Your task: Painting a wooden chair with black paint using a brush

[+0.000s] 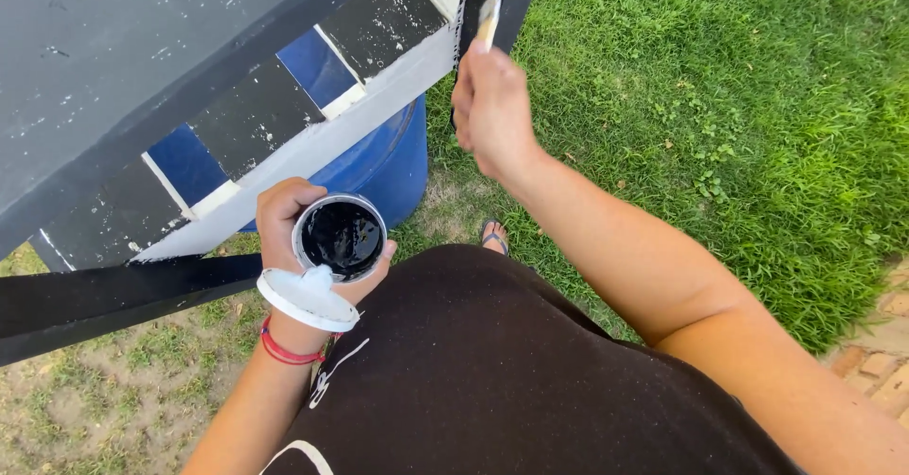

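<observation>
Left hand (pixel 289 224) is wrapped around a small round tub of black paint (pixel 341 236), fingers curled snug around its side, thumb on the near side. The tub is open, and its white lid (pixel 308 299) hangs off the near edge of the tub, resting against the wrist just above a red wristband (pixel 284 350). The tub sits right below the lower edge of the wooden frame (pixel 237 106), close to it but I can't tell if it touches.

Right hand (pixel 492 110) is up higher, fist closed tight around the handle of a paintbrush (pixel 488 20). The brush points up at the frame's right corner, where a black post meets a pale unpainted rail. The bristle end is mostly lost against the black wood, so I can't say if it's touching.

The frame is mostly black with white flecks. Behind it there's a blue barrel (pixel 388 167), and grass (pixel 739 125) all around.
</observation>
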